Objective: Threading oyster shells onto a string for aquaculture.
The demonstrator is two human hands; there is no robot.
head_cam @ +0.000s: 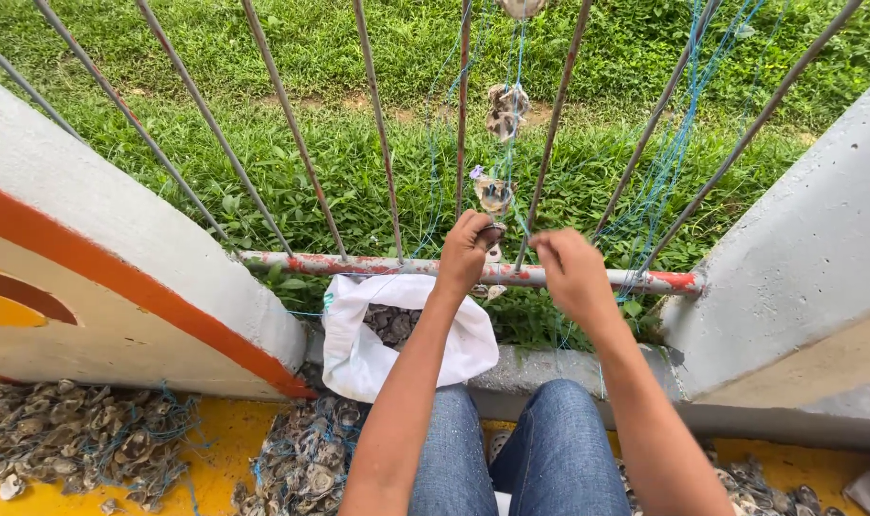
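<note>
My left hand (465, 250) is raised to the metal railing (358, 266) and pinches a grey shell (493, 233) on a thin blue string (513, 162). My right hand (570, 270) is closed on the same string just right of it, fingers pinched. Up the string hang more shells (506, 110), one (494, 194) right above my fingers. Both hands sit in front of the horizontal rail, between two upright bars.
A white bag (358, 349) holding loose shells lies below the rail by my left knee. Piles of strung shells (81, 435) lie on the yellow floor at left and between my legs (306, 459). Concrete walls (807, 258) flank the railing; grass lies beyond.
</note>
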